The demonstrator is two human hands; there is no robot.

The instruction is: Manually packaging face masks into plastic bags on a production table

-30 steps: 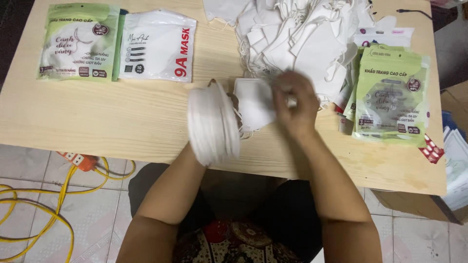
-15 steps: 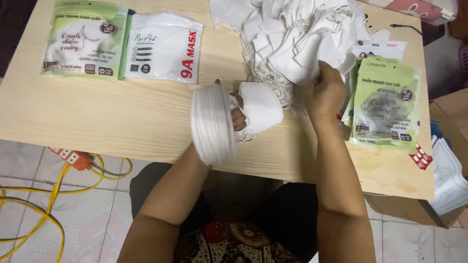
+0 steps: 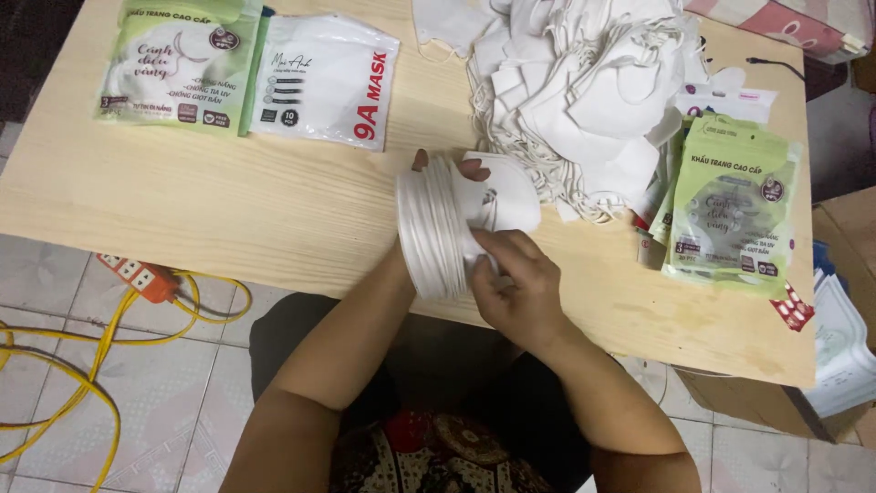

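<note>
Head view, looking down on a pale wooden table (image 3: 228,210). The left hand (image 3: 429,196) is clenched around a stack of folded white face masks (image 3: 431,228), held on edge just above the near side of the table, fingertips curling over the top of the stack. The right hand (image 3: 516,283) pinches the lower edge of a single white mask (image 3: 502,196) that lies against the right face of the stack; thumb and fingers are closed on the fabric. Behind the hands lies a loose heap of white masks (image 3: 584,91) with tangled ear loops, spreading over the far middle of the table. To the right of the heap rests a pile of green printed pouches (image 3: 735,205); at the far left lie one green pouch (image 3: 178,64) and, touching it, a white packet of masks (image 3: 324,82). On the tiled floor at left sit an orange power strip (image 3: 137,274) and a yellow cable (image 3: 64,365).

Handling, as judged: the masks appear very light, soft and compressible, so the stack probably keeps its shape only under a squeeze across its flat faces; a slack grip would likely let it fan out or shed layers. The single mask seems limp and best taken at a folded edge or corner, clear of the ear loops, which look liable to snag on neighbouring pieces. Nothing appears fragile, though the cloth may crease
</note>
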